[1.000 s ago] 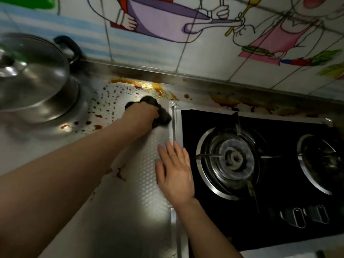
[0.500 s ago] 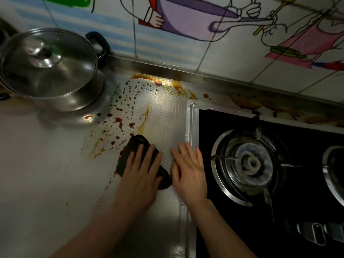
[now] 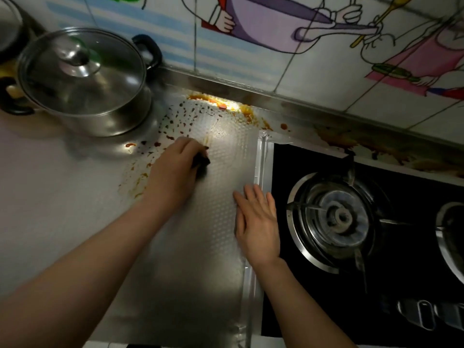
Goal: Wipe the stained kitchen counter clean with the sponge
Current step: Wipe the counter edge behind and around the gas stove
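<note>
Here the dark sponge (image 3: 202, 158) is pressed onto the stained worktop (image 3: 62, 197) under the left hand (image 3: 175, 172), fingers clamped on it, right of the pot (image 3: 85, 81). The right hand (image 3: 258, 222) is laid flat, fingers apart, beside the stove (image 3: 351, 222).
</note>
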